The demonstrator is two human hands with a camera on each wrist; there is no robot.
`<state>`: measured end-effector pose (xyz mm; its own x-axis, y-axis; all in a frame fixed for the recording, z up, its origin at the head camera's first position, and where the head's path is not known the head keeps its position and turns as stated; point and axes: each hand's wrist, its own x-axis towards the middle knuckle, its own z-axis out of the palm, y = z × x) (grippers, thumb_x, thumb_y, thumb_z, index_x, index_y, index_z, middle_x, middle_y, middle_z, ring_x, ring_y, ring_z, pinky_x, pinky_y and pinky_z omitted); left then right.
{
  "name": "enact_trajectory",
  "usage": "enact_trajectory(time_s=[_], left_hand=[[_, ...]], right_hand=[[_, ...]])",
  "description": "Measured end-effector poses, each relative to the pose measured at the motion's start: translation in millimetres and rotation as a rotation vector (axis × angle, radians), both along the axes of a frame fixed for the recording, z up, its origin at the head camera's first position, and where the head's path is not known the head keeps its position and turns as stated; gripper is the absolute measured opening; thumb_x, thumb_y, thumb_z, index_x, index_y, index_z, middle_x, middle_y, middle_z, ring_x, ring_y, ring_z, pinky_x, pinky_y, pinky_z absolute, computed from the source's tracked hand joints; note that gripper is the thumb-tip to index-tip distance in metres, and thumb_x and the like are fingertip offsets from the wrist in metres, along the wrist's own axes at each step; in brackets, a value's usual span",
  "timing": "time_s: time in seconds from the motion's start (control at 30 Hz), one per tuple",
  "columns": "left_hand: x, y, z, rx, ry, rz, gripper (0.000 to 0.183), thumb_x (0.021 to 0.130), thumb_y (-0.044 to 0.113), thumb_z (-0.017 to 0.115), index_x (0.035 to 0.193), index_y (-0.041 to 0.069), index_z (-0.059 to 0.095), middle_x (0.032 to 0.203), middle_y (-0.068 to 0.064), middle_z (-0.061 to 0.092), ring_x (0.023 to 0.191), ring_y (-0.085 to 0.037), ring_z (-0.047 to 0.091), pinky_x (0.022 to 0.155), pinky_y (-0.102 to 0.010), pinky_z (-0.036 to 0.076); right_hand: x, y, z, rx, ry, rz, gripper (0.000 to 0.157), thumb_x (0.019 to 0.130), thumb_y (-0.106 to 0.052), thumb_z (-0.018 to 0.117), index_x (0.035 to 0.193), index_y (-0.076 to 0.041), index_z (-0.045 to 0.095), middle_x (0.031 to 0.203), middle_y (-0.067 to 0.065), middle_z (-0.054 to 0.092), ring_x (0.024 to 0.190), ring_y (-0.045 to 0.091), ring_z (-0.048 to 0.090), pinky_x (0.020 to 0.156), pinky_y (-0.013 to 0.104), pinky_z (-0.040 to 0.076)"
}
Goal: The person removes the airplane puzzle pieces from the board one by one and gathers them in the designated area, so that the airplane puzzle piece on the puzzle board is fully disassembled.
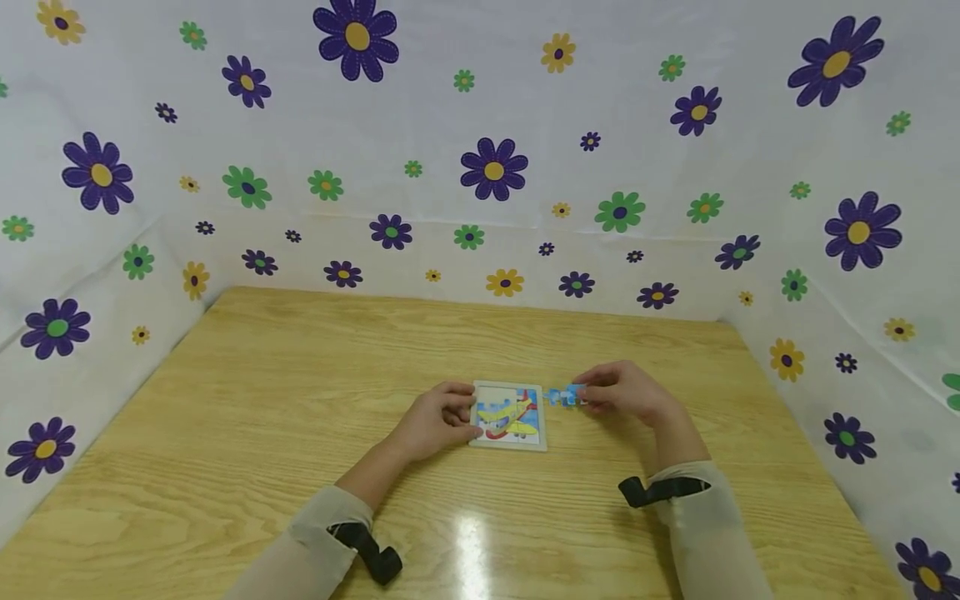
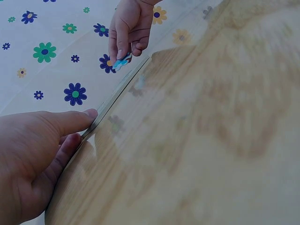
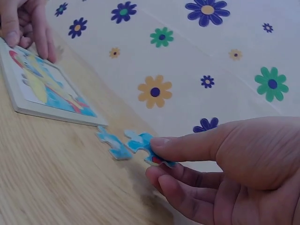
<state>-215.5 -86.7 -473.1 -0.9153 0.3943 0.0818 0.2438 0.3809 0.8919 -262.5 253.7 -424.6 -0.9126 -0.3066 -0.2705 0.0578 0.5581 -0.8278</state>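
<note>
A square, light-rimmed puzzle tray [image 1: 510, 447] lies flat on the table, holding a partly filled picture of a yellow and red airplane [image 1: 517, 417]. Bare backing shows at its upper left. My left hand [image 1: 435, 422] holds the tray's left side, thumb near the lower corner and fingers along the edge. Right of the tray, my right hand [image 1: 626, 392] pinches a blue jigsaw piece [image 3: 139, 139] with a bit of red between thumb and fingers. A second blue jigsaw piece [image 3: 114, 143] lies on the table between that hand and the tray.
The wooden table [image 1: 300, 367] extends around the tray on all sides. White flowered cloth [image 1: 420, 117] stands as walls at the back, left and right. A black strap [image 1: 667, 492] circles each sleeve near the wrist.
</note>
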Motion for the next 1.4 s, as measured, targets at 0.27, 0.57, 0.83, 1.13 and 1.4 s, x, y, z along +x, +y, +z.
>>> enact_trajectory(time_s=[0.27,0.57,0.83,1.13,1.4], left_hand=[[1.1,-3.7,-1.3,-0.012,-0.001,0.016,0.053,0.085,0.012,0.081,0.132,-0.002,0.062,0.137,-0.010,0.056,0.088,-0.013,0.060,0.077,-0.019,0.055],[2.5,-4.6,-1.4,-0.018,0.011,0.006,0.055,0.085,0.014,0.081,0.133,-0.003,0.061,0.135,-0.012,0.057,0.089,-0.013,0.061,0.077,-0.020,0.055],[0.2,-2.0,-1.3,-0.008,-0.005,0.017,0.054,0.084,0.012,0.081,0.133,-0.003,0.062,0.136,-0.011,0.056,0.089,-0.013,0.060,0.077,-0.020,0.055],[0.4,-0.8,1.7,0.001,-0.004,0.002,0.054,0.084,0.012,0.081,0.132,-0.005,0.061,0.137,-0.013,0.055,0.092,-0.015,0.061,0.077,-0.020,0.055],[0.1,-0.2,1.7,-0.015,-0.006,-0.008,0.055,0.085,0.013,0.081,0.133,-0.004,0.061,0.135,-0.013,0.056,0.091,-0.014,0.061,0.078,-0.018,0.055]], right_hand=[[-1.2,12.5,-0.7,0.047,0.012,-0.036,0.033,0.095,-0.019,0.070,0.121,0.001,0.070,0.103,0.012,0.072,0.079,0.015,0.065,0.075,0.026,0.058],[-1.8,4.9,-9.0,0.126,0.056,-0.072,0.027,0.091,-0.016,0.075,0.109,0.003,0.074,0.094,0.010,0.074,0.074,0.013,0.066,0.070,0.027,0.058],[-2.4,5.4,-6.3,0.160,0.070,-0.085,0.027,0.090,-0.018,0.075,0.108,0.002,0.074,0.095,0.011,0.074,0.075,0.013,0.066,0.072,0.027,0.059],[-3.9,5.2,-6.0,0.085,0.045,-0.107,0.036,0.094,-0.028,0.072,0.120,-0.003,0.072,0.114,0.015,0.072,0.080,0.015,0.067,0.075,0.026,0.058],[-3.8,-14.9,-8.9,-0.051,-0.012,-0.099,0.037,0.094,-0.025,0.072,0.122,-0.001,0.070,0.115,0.015,0.071,0.085,0.014,0.070,0.079,0.027,0.060]])
